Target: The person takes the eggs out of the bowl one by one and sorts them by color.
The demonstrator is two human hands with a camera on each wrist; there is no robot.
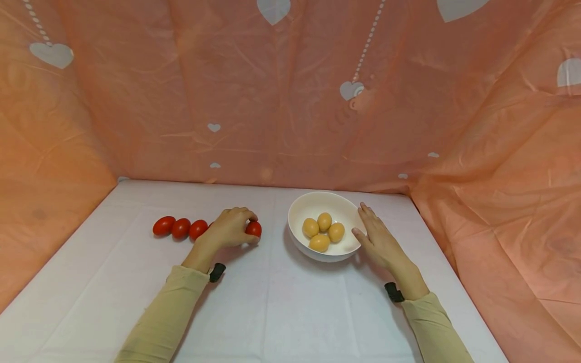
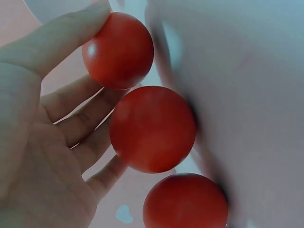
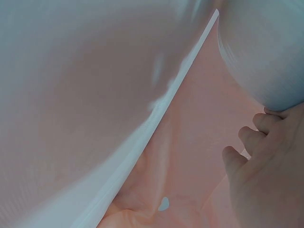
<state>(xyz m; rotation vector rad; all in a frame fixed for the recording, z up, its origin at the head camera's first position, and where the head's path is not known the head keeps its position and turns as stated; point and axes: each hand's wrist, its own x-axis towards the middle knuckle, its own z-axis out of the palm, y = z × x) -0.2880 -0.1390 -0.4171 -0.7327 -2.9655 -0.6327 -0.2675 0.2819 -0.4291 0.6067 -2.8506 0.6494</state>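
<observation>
My left hand (image 1: 227,228) pinches a red cherry tomato (image 1: 253,229) between thumb and fingertips, at the right end of a row. In the left wrist view the thumb lies against this held tomato (image 2: 118,51), and another red tomato (image 2: 153,129) sits close behind it. More red tomatoes (image 1: 180,229) lie to the left, one mostly hidden behind the hand. A white bowl (image 1: 301,247) stands right of centre with several yellow, egg-shaped pieces (image 1: 320,243) inside. Fingers extended, my right hand (image 1: 381,242) rests against the bowl's right side.
A white cloth covers the table (image 1: 290,312). Orange sheeting (image 1: 272,126) with pale hearts hangs behind and at both sides. Each wrist wears a black strap-like device (image 1: 217,272).
</observation>
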